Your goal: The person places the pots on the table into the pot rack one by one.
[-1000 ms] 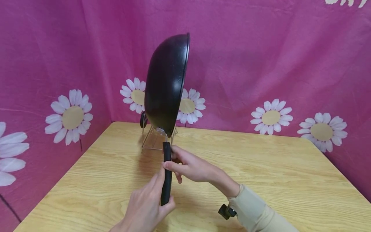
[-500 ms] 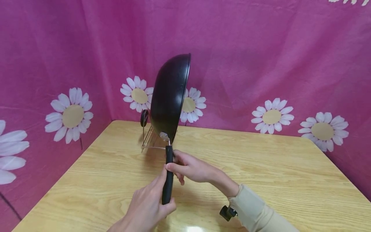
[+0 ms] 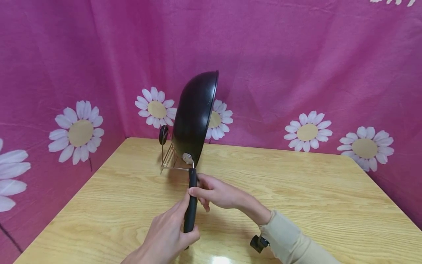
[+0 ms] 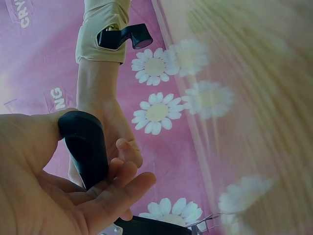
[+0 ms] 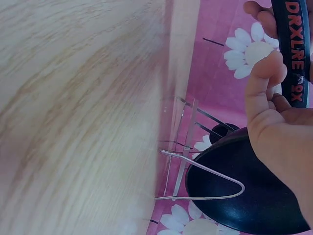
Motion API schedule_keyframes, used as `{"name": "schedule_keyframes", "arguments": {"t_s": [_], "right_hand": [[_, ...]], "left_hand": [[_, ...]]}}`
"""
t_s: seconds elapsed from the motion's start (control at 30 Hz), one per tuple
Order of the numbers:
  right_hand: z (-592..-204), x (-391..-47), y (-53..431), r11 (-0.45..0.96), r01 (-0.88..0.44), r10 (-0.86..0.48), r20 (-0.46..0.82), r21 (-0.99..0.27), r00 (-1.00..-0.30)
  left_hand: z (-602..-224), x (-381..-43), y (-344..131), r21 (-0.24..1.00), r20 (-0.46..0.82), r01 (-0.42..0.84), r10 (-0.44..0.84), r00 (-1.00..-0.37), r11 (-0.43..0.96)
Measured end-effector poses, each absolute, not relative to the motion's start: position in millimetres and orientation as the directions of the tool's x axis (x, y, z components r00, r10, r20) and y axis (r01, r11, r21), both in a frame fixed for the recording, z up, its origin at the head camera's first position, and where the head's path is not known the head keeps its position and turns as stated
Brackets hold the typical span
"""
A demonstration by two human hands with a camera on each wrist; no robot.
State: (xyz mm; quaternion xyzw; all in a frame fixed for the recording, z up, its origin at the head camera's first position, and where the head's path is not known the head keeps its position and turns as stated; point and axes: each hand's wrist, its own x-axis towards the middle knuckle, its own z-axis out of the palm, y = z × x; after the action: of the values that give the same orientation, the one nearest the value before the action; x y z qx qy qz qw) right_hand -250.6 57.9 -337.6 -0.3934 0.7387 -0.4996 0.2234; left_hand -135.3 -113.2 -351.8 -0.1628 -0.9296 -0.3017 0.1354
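Note:
A deep black wok (image 3: 194, 113) is held up on its side, its rim to the right and its curved bottom to the left. Its black handle (image 3: 190, 216) points down toward me. My left hand (image 3: 166, 229) grips the lower handle, thumb by its end and fingers along its side. Higher up, my right hand (image 3: 221, 192) pinches the handle between thumb and fingers. The wok overlaps a thin metal wire rack (image 3: 176, 168) and hides its right part. In the right wrist view, a wire loop (image 5: 215, 171) crosses in front of the wok, and red lettering shows on the handle.
The rack stands toward the back left of the wooden table (image 3: 280, 183). A black round piece (image 3: 163, 135) sits at its upper left. Behind hangs a pink cloth (image 3: 280, 55) with white daisies. A small black camera (image 3: 258, 242) is fixed at the right sleeve.
The wok has come down and slightly right, lower against the rack, quickly at first and then more slowly. Both hands keep their hold on the handle and have barely shifted.

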Motion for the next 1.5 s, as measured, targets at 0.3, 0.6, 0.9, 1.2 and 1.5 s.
{"name": "schedule_keyframes", "arguments": {"t_s": [0.3, 0.6, 0.9, 1.2, 1.5], "right_hand": [[-344, -253, 60, 0.214, -0.364, -0.81, 0.044, -0.906, -0.585], [-343, -256, 59, 0.28, -0.359, -0.776, 0.011, -0.89, -0.631], [-344, -249, 58, 0.313, -0.34, -0.728, 0.006, -0.887, -0.686], [-345, -247, 58, 0.326, -0.347, -0.713, 0.012, -0.879, -0.701], [-342, -251, 62, 0.352, -0.301, -0.712, -0.045, -0.886, -0.7]], "left_hand": [[-353, -138, -116, 0.529, 0.322, 0.391, 0.248, -0.914, 0.753], [-352, -148, -117, 0.547, 0.248, 0.342, 0.243, -0.938, 0.764], [-351, -153, -117, 0.557, 0.167, 0.294, 0.242, -0.956, 0.777], [-350, -155, -117, 0.569, 0.087, 0.266, 0.265, -0.96, 0.778], [-351, -155, -116, 0.627, -0.018, 0.21, 0.284, -0.959, 0.75]]}}
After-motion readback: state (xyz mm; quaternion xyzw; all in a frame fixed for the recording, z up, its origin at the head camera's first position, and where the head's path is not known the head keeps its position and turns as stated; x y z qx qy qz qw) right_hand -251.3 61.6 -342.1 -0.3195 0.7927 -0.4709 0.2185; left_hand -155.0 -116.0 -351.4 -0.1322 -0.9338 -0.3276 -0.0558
